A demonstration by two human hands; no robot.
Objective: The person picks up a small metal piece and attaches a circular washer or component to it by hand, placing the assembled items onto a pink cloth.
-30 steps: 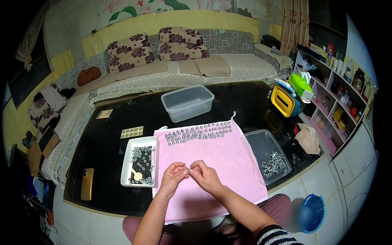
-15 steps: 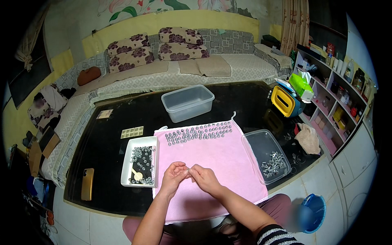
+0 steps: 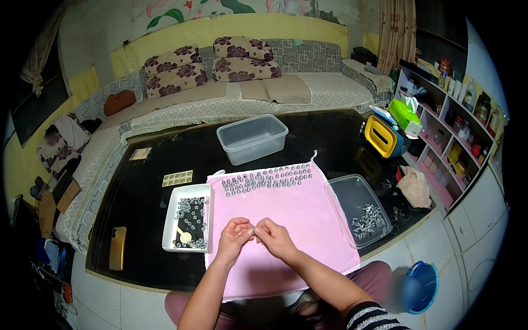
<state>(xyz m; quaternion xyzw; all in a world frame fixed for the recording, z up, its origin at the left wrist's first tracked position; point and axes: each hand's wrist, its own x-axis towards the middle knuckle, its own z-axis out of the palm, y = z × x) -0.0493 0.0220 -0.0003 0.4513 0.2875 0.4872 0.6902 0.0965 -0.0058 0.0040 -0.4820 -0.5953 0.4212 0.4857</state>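
Observation:
My left hand (image 3: 234,238) and my right hand (image 3: 274,239) meet over a pink cloth (image 3: 308,220), fingertips pinched together around something tiny, mostly hidden by the fingers. Beyond them, several rows of small silver dome-topped pieces (image 3: 268,179) stand on the cloth's far part. Left of my hands is a white tray (image 3: 166,224) holding loose shiny round pieces (image 3: 191,206) and a cream-coloured scoop (image 3: 186,237). To the right, a shallow transparent plastic lid (image 3: 352,192) holds a heap of small silver stemmed metal parts (image 3: 369,221).
A transparent plastic tub (image 3: 253,148) stands at the table's far side. A gold phone (image 3: 117,248) and a sticker sheet (image 3: 177,178) lie left on the black table (image 3: 148,220). A yellow-and-blue box (image 3: 380,136) stands far right; a blue bucket (image 3: 429,283) is on the floor.
Both hands stay joined at nearly the same spot, with only a very slight shift of the fingers. The rows and containers look unchanged.

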